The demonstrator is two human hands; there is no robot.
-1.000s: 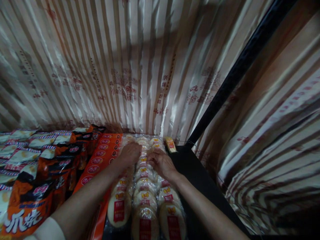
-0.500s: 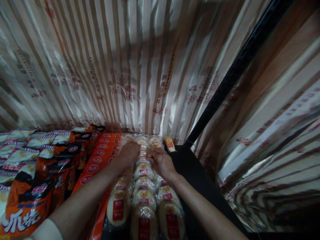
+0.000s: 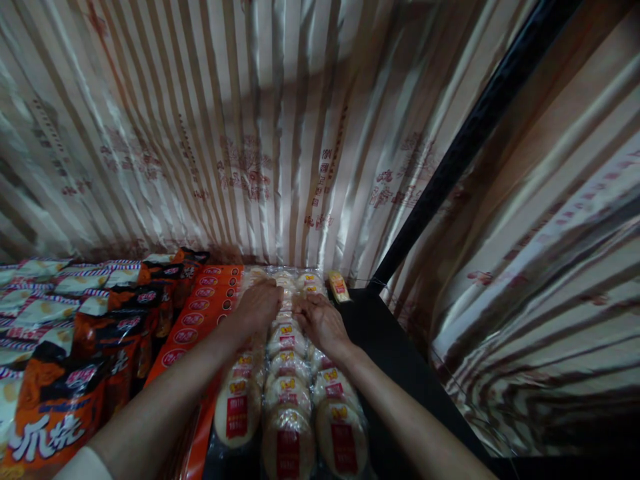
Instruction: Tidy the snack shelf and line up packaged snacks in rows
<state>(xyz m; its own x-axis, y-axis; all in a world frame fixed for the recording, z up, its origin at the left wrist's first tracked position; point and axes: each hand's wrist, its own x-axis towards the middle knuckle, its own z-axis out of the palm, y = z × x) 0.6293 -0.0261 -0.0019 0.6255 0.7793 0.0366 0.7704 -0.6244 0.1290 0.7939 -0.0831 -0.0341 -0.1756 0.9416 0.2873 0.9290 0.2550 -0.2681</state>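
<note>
Both hands bend over the far part of three rows of round wrapped cakes, which lie overlapping on a black bench (image 3: 395, 343). The left hand (image 3: 260, 308) covers much of the left row (image 3: 237, 410), its back toward the camera and its fingers curled under, the tips out of sight; whether its grip is apart, together or clamped on a wrapper I cannot tell. The right hand (image 3: 321, 321) lies over the right row (image 3: 334, 390), fingers bent in toward the middle row (image 3: 287, 365); its fingertips blur into the shiny plastic, so the state of that grip cannot be told either.

The lower edge cuts into the nearest cakes of the middle row, and takes off both forearms (only a bit of white sleeve (image 3: 87, 467) shows, on the left one). The left forearm also hides part of an orange sheet (image 3: 199, 307) printed with oval logos. Beyond it stand orange-and-black bags (image 3: 55, 413), then pale bags (image 3: 37, 315) cropped by the left edge. A small yellow packet (image 3: 339, 287) lies beside the far end of the right row, its print too small to read. Behind, a striped curtain (image 3: 280, 133) and a slanting black pole (image 3: 465, 153) run out at the top; the lower right sinks into shadow.
</note>
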